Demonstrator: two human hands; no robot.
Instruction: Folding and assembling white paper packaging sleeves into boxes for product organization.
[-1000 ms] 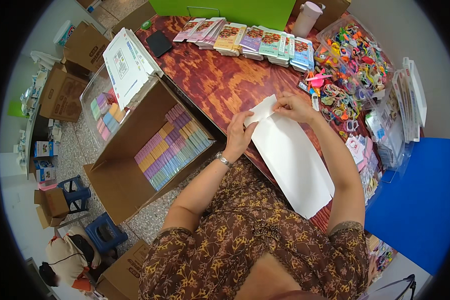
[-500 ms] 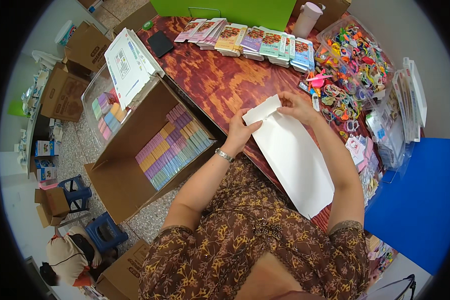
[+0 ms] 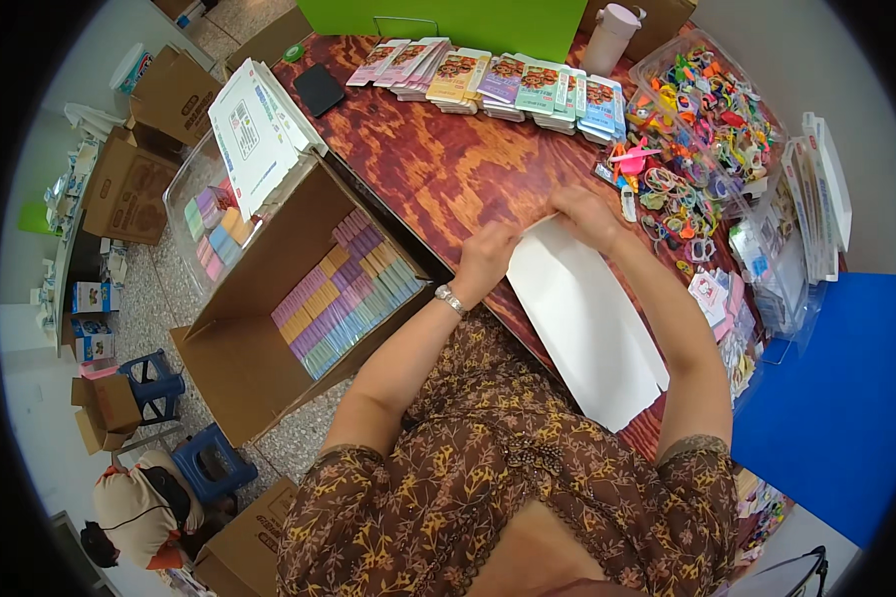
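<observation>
Left hand (image 3: 488, 261) and right hand (image 3: 585, 216) closer together than earlier; fingers pinch white card piece (image 3: 585, 323) by far end, long axis running toward near edge of tabletop (image 3: 433, 164).

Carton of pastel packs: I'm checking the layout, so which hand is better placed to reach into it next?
Probably the left hand: it is nearer the carton, which sits on the person's left. The right hand is farther off, and both hands hold the white sheet.
</observation>
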